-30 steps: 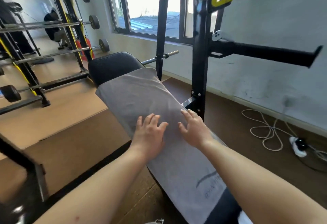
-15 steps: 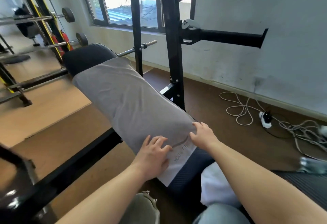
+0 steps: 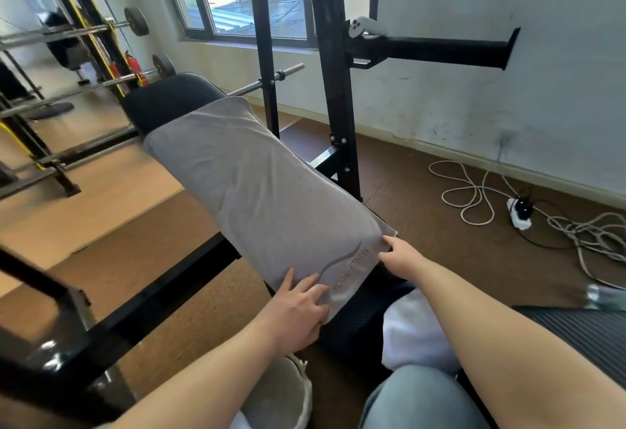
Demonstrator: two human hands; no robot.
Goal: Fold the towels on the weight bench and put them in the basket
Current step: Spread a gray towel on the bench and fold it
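Now pinching grey towel (image 3: 261,198) corners with left hand (image 3: 298,306) and right hand (image 3: 401,254) (hands apart), risking slippage off weight bench (image 3: 169,96).

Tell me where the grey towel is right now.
In the head view the grey towel lies lengthwise along the bench, centre frame, with the left hand and right hand at its near end.
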